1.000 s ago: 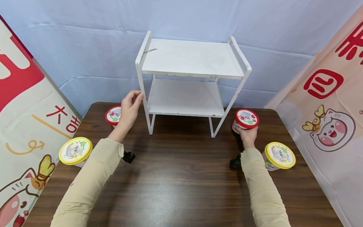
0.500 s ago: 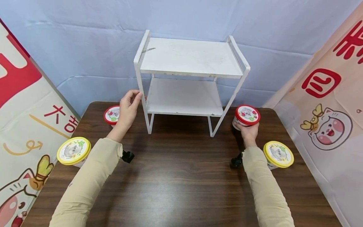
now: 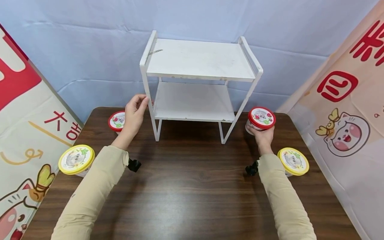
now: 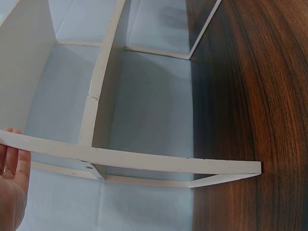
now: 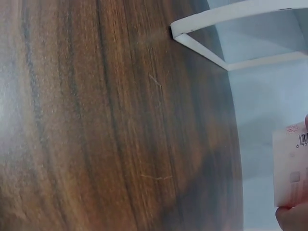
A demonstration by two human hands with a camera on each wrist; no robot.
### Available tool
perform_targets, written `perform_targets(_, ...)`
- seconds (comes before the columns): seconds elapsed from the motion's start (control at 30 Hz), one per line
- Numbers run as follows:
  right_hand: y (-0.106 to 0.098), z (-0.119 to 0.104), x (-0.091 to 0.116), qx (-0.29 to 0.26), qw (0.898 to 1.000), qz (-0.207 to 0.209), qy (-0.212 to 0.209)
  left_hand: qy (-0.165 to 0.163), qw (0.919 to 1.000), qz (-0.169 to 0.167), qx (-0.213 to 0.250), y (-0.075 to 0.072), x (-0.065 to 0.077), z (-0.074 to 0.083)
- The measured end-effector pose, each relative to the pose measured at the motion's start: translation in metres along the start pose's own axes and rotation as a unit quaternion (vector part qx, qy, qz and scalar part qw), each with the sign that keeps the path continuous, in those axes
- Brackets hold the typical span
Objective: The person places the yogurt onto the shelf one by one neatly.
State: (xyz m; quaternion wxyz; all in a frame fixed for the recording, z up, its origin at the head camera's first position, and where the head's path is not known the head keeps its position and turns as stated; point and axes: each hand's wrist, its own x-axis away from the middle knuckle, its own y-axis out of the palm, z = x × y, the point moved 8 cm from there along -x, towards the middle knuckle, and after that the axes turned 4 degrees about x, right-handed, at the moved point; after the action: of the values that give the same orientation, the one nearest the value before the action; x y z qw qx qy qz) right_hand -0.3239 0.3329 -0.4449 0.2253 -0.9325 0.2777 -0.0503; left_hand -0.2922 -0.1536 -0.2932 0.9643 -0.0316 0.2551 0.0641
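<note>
A white two-tier shelf rack (image 3: 198, 61) stands at the back of the wooden table. My left hand (image 3: 135, 113) grips its left front post, with fingers behind the post (image 4: 178, 162) and the thumb in front in the head view. To the right of the rack, my right hand (image 3: 265, 139) holds a round paper tub (image 3: 261, 118) with a red lid and fruit pictures. In the right wrist view the tub's pale side (image 5: 291, 168) shows a barcode at the frame's edge. Behind my left hand sits another red-lidded tub (image 3: 117, 120), partly covered by that hand.
One yellow-lidded tub (image 3: 76, 160) stands left of my left forearm, another yellow-lidded tub (image 3: 293, 161) right of my right forearm. Pale blue cloth (image 3: 90, 50) hangs behind the rack, and printed banners (image 3: 345, 133) flank the table (image 3: 192, 186).
My right hand has lifted the red-lidded tub slightly, upward and away in the head view. The left hand keeps its grip on the rack's post. The head view has shifted a little.
</note>
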Motion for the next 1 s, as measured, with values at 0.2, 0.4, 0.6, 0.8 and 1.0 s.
perform_targets(0.2, 0.001, -0.005, 0.003, -0.004, 1.0, 0.0, -0.01, -0.003, 1.0, -0.001, 0.002, 0.0, -0.001, -0.002)
perform_targets(0.4, -0.002, -0.01, 0.009, -0.011, 1.0, 0.001, -0.026, -0.001, 1.0, 0.006, 0.007, -0.003, -0.005, -0.017)
perform_targets(0.6, -0.007, -0.014, 0.016, -0.025, 0.999, 0.003, -0.041, 0.003, 0.9999, 0.01, 0.004, -0.006, -0.008, -0.031)
perform_targets(0.8, -0.009, -0.018, 0.021, -0.029, 0.999, -0.003, -0.044, -0.002, 0.9999, 0.009, 0.009, -0.004, -0.006, -0.021)
perform_targets(1.0, -0.013, -0.021, 0.03, -0.036, 0.998, -0.006, -0.048, -0.007, 0.9999, 0.004, 0.007, -0.001, -0.002, -0.005)
